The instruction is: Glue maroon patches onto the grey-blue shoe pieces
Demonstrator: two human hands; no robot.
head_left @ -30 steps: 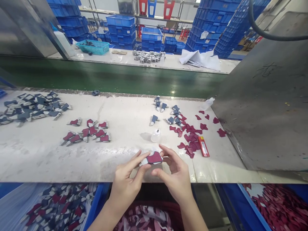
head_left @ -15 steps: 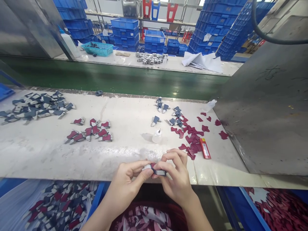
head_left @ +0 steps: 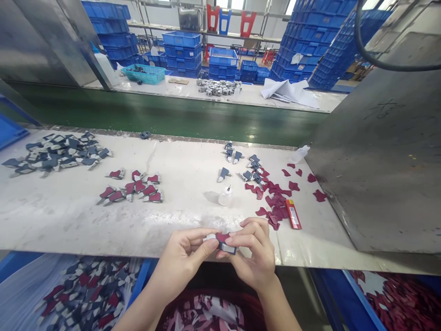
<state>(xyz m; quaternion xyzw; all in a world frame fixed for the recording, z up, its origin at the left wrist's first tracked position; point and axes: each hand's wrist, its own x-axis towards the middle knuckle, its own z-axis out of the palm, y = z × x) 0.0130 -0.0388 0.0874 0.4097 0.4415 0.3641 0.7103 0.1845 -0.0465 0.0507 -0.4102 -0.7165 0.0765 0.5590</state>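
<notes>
While hands (head_left: 182, 259) grip a part (head_left: 227, 248), bins (head_left: 361, 301) hold pieces (head_left: 408, 299).

Right-hand bin (head_left: 361, 294) cut off by the picture's edge.

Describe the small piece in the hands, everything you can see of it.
The small piece has a dark blue-grey body, a pale end, a dark red patch on top and a light grey panel on its near side. It looks hard. The left hand grips the pale end; the right hand's fingers cover the other end.
</notes>
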